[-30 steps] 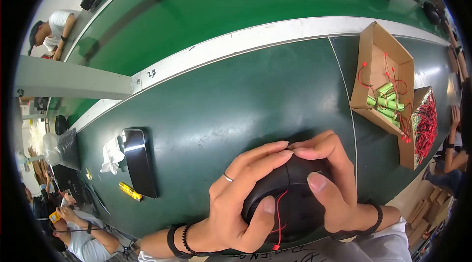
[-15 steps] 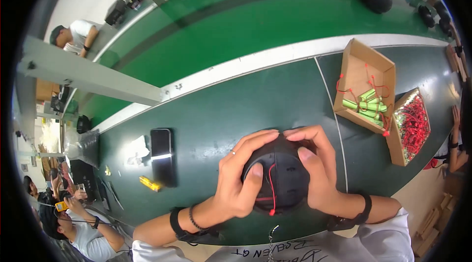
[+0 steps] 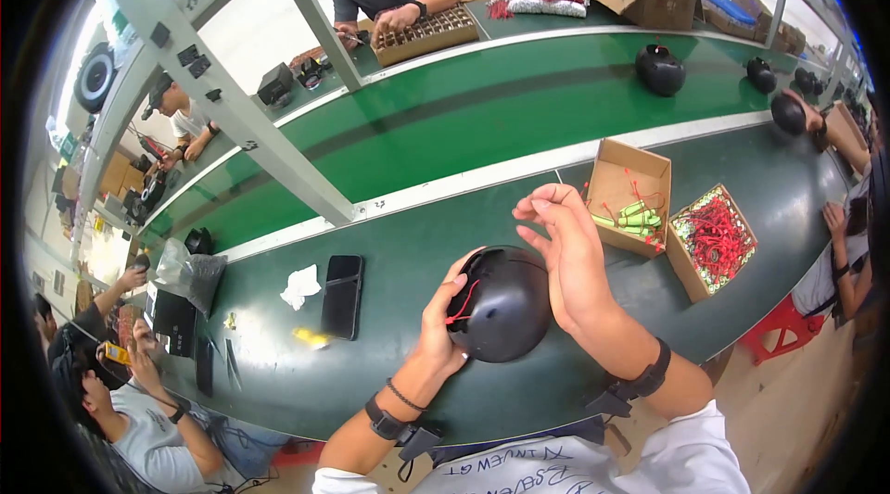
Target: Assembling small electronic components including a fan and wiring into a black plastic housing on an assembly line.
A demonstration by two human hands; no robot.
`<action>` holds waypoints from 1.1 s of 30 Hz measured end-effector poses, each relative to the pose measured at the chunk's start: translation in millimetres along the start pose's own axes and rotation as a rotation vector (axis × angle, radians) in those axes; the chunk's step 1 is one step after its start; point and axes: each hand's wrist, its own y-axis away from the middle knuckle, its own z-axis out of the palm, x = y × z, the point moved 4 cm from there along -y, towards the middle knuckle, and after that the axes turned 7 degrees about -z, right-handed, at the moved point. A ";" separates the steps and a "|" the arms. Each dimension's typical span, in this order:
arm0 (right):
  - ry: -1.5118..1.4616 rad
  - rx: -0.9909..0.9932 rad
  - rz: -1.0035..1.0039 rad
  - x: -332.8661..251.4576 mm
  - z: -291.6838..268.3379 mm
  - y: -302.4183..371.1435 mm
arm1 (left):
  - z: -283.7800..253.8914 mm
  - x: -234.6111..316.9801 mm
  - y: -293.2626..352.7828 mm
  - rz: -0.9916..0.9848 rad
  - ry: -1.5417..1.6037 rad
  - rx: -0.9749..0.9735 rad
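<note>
Lifting away from the shell is what my right hand (image 3: 567, 258) is doing now: half a second back both palms were clamped over the round black housing (image 3: 501, 304), and now the right one is hanging open just above its 1 o'clock edge, fingers spread and loosely curled, thumb and forefinger nearly pinched at the top as if minding something thin, though I cannot tell whether they are holding anything. My left hand (image 3: 443, 327) is doing the carrying alone, wrapping the housing from its 9 o'clock side with the thumb pressing near the opening where a red wire (image 3: 461, 302) is looping out. The housing itself is sitting in the air over the near edge of the dark green bench (image 3: 408, 253), at the centre of my view. I am reading the change as one step on the shell finishing and the free hand getting ready for another part, and the supplies are lying at 2 o'clock: a cardboard box of green cells (image 3: 633, 202) and, just beside it at 3 o'clock, a box of red wires (image 3: 712, 236). At 9 o'clock from the housing a black phone (image 3: 342, 295) is lying flat with a crumpled white tissue (image 3: 300, 285) next to it. More black housings (image 3: 660, 69) are riding the green conveyor at 12 to 1 o'clock.
</note>
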 end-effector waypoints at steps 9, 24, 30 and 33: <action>0.953 -0.746 -0.742 -10.7 15.0 50.4 | -9.5 -5.8 12.4 -0.074 0.525 0.035; 0.024 -0.603 -0.052 38.8 -21.7 26.9 | 0.1 16.6 26.4 0.445 -0.199 -0.240; -0.135 -0.581 0.062 49.8 -19.6 32.6 | 13.6 25.0 41.0 0.496 -0.405 -0.097; -0.295 -0.324 0.199 39.7 -13.1 36.0 | 19.6 21.5 43.3 0.619 -0.662 0.029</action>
